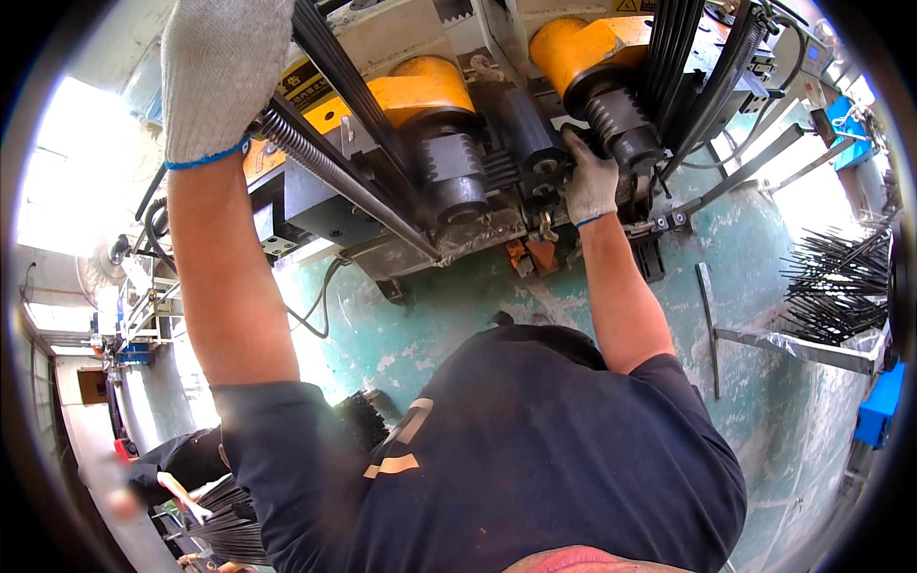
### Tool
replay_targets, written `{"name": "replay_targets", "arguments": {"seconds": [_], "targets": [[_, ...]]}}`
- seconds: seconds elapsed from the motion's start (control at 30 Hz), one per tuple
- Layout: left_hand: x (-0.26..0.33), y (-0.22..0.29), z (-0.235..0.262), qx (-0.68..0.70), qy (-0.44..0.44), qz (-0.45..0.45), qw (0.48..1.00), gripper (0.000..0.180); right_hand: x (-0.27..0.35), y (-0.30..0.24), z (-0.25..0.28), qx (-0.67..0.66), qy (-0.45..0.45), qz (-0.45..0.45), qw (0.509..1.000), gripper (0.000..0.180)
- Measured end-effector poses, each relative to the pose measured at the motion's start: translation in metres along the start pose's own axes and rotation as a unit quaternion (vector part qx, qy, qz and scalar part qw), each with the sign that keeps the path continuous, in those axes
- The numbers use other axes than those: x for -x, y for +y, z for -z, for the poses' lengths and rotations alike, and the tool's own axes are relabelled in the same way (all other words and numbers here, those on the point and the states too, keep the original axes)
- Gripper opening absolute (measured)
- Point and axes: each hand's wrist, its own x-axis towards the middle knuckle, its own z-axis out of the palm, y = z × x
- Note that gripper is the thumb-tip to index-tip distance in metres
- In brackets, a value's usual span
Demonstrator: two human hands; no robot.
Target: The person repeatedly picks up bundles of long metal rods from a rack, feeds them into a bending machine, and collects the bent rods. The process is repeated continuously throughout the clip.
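My left hand, in a pale knitted glove with a blue cuff edge, reaches up at the top left beside a bundle of long black rods. Its fingers run past the top edge, so their hold is hidden. My right hand, in a glove with dark, soiled fingertips, is in among the machine's front parts. It sits between a black block and a ridged dark cylinder. One finger points upward and the others bend inward; what they hold is hidden. A similar ridged cylinder stands to the left.
Yellow housings carry the cylinders. A coiled spring slants down at the left, near a hanging cable. Many black rods lie on a metal rack at the right. Another person works at the lower left.
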Motion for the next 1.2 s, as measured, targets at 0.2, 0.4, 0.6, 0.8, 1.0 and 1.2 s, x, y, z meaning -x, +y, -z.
{"name": "replay_targets", "arguments": {"seconds": [0.2,0.4,0.6,0.8,1.0,1.2], "targets": [[-0.012,-0.004,0.010,0.002,-0.031,0.019,0.999,0.032,-0.007,0.006,-0.004,-0.070,0.002,0.018,0.997,0.022],[-0.016,0.004,0.017,0.078,-0.043,0.094,0.992,0.032,-0.015,0.013,0.007,-0.054,-0.014,0.057,0.997,0.028],[-0.018,-0.024,0.039,-0.020,-0.047,-0.035,0.998,0.037,-0.022,0.056,0.026,-0.088,-0.070,-0.033,0.993,0.052],[-0.010,-0.020,0.031,0.069,-0.067,0.058,0.994,0.038,-0.019,0.042,0.028,-0.047,-0.058,-0.002,0.997,0.027],[-0.006,-0.007,0.030,-0.027,-0.071,0.036,0.996,0.036,-0.023,0.053,0.030,-0.016,-0.066,0.025,0.997,0.027],[-0.003,-0.005,0.032,-0.030,-0.076,0.028,0.996,0.031,-0.016,0.050,0.031,0.118,-0.082,0.077,0.987,0.037]]}}
